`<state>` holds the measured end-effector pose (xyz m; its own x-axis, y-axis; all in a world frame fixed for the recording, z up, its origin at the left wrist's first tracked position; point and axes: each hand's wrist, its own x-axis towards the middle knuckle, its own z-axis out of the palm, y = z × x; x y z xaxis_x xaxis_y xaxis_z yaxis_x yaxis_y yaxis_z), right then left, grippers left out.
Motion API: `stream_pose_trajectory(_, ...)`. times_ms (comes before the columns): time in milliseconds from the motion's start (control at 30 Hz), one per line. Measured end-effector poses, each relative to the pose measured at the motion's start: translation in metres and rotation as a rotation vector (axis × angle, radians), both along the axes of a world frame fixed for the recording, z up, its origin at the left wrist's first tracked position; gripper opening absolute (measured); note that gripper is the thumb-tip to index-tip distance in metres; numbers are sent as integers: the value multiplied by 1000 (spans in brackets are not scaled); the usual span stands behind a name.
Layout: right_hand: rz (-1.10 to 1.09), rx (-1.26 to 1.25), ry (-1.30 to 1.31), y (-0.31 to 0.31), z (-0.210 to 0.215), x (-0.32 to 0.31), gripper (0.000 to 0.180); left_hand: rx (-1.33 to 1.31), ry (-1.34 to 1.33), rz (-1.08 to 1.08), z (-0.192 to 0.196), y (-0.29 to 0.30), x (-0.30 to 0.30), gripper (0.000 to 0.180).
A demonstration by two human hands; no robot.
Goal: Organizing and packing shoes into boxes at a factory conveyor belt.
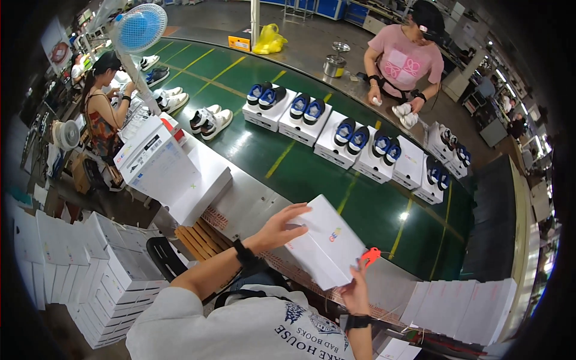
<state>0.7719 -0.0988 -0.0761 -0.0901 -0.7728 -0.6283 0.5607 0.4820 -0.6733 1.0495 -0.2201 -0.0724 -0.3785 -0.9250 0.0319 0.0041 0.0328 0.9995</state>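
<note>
Above the near edge of the work surface I hold a white shoebox (327, 240), tilted, with a small colourful print on its top. My left hand (282, 228) grips its left end, fingers at the far corner and thumb along the near side. My right hand (355, 288) holds the lower right end from below. A small red-orange object (371, 256) sticks out by the fingers of that hand; its kind is unclear. Black bands circle both my wrists.
Across the green conveyor belt (273, 162) stands a row of white shoeboxes (298, 131) topped with dark-and-blue shoes. Stacked boxes (120, 288) fill the lower left; more boxes (462, 309) stand lower right. One co-worker (405, 57) handles white shoes opposite; another (105, 108) sits left near a blue fan (141, 29).
</note>
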Motion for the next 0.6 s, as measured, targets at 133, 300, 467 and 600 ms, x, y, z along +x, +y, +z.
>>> stream_pose_trajectory(133, 194, 168, -206, 2, -70, 27, 52, -30, -119, 107, -7, 6, 37, 59)
stream_pose_trajectory(300, 587, -298, 1028, -18, -68, 68, 66, 106, -408, 202, -75, -4, 60, 60)
stream_pose_trajectory(467, 937, -474, 1242, -45, -42, 97, 70, 96, -519, 319, -81, -20, 27, 61)
stream_pose_trajectory(600, 827, -333, 1373, -48, -60, 91, 62, 226, -667, 186, -55, -27, 22, 60)
